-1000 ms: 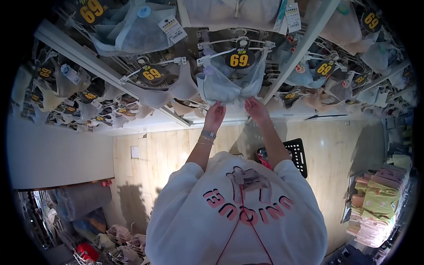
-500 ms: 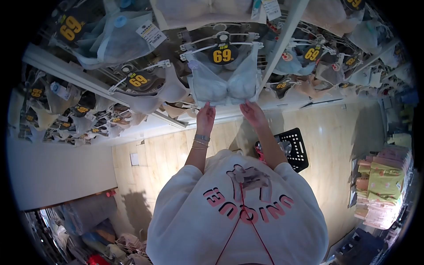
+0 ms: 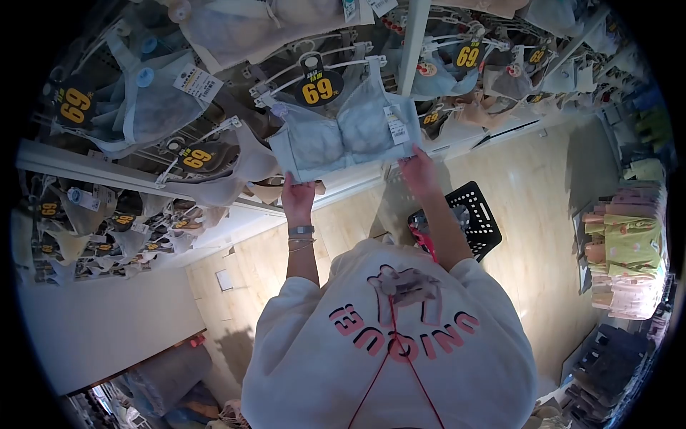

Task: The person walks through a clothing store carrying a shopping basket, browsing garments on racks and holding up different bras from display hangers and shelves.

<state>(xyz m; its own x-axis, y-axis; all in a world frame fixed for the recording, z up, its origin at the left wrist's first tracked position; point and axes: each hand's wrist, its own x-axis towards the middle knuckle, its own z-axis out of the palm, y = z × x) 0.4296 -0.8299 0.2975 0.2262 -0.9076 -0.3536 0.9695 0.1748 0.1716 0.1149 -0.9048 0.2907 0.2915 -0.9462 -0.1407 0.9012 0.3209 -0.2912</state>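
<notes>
A pale blue bra (image 3: 325,139) hangs by its straps from a white hanger (image 3: 266,94) on the rack in front of me. Above its cups is a round black price sign (image 3: 319,87) with a yellow 69. My left hand (image 3: 298,196), watch on the wrist, pinches the lower left corner of the band. At the opposite end, my right hand (image 3: 418,171) grips the lower right edge, so the band is spread wide between them. A white tag (image 3: 394,126) lies over the right side of the bra.
More bras on hangers surround it, including a beige one (image 3: 239,168) at left and a blue one (image 3: 153,93) farther up. A black basket (image 3: 473,222) is on the wooden floor (image 3: 529,186) by my right arm. Folded clothes (image 3: 632,236) are stacked at far right.
The bra's band has been stretched wider and tilted, its left end lower. My hands have moved apart. The white tag now shows on its right side. The view has turned somewhat.
</notes>
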